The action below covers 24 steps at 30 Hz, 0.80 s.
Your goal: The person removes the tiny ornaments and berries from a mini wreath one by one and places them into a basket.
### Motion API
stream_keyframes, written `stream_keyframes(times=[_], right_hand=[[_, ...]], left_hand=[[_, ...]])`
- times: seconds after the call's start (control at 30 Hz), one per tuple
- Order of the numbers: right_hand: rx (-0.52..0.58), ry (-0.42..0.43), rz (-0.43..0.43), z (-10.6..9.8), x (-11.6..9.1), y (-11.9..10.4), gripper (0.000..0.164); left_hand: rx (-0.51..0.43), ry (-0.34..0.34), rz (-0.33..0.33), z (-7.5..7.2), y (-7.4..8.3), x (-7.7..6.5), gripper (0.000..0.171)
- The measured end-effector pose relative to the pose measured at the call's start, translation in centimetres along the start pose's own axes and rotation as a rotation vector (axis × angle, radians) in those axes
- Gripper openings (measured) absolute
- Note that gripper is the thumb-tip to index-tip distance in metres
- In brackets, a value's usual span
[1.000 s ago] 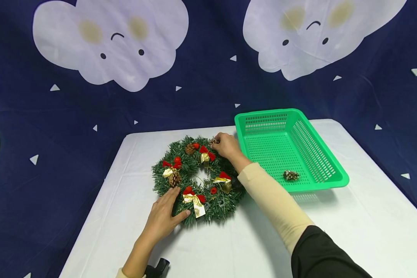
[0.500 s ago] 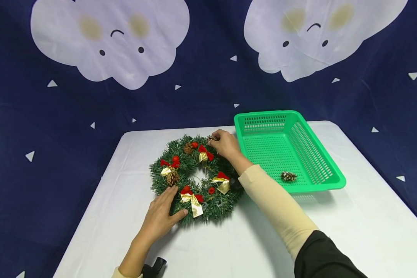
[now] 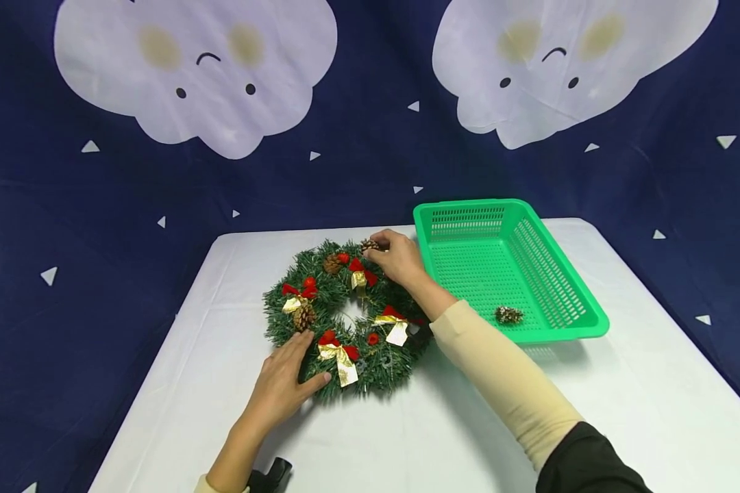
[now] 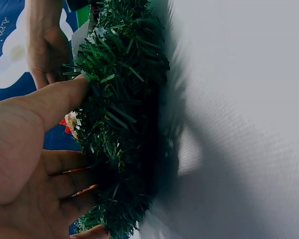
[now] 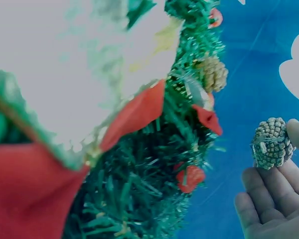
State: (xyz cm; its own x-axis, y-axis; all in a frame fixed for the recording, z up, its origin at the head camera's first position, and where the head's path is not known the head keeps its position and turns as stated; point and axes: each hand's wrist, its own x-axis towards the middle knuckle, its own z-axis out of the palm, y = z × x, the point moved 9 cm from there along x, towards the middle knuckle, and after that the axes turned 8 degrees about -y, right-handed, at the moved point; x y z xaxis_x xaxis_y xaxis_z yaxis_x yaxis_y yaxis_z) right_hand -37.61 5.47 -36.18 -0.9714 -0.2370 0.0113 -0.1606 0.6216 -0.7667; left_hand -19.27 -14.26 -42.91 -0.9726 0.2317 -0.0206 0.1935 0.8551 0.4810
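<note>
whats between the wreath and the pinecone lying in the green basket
In the head view, only the green basket's near-left wall and mesh floor, plus the right sleeve, lie between wreath and loose pinecone.

Brown pinecone (image 3: 370,244) at flat green wreath's (image 3: 345,318) far rim

Left hand (image 3: 280,389) flat; right hand (image 3: 397,259) pinching

No readable text, brand, number or label is showing on anything in any view. In the left wrist view, faint pale cursive-like marks are running along the blue backdrop (image 4: 1,35) at the left edge, but they are too small and cut off to read. The backdrop's only signs are showing in the head view: printed cloud faces (image 3: 195,72) and small white triangles, no lettering among them.
</note>
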Motion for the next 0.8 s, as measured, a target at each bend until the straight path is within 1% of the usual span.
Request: stream_keyframes(times=[0.2, 0.53, 0.67, 0.8], right_hand=[[0.081, -0.003, -0.029, -0.6, -1.1, -0.6, 0.04], [0.112, 0.01, -0.072, -2.1, -3.4, -1.7, 0.041], [0.114, 0.029, -0.087, -2.7, -4.6, -1.6, 0.041], [0.141, 0.045, -0.11, -3.4, -5.8, -1.3, 0.041]], left_hand=[[0.001, -0.003, 0.007, 0.0, 0.0, 0.0, 0.081], [-0.005, -0.005, 0.001, 0.0, -0.1, 0.0, 0.081], [-0.005, -0.005, 0.001, 0.1, -0.1, 0.0, 0.081], [-0.006, -0.006, -0.001, 0.0, -0.1, 0.0, 0.081]])
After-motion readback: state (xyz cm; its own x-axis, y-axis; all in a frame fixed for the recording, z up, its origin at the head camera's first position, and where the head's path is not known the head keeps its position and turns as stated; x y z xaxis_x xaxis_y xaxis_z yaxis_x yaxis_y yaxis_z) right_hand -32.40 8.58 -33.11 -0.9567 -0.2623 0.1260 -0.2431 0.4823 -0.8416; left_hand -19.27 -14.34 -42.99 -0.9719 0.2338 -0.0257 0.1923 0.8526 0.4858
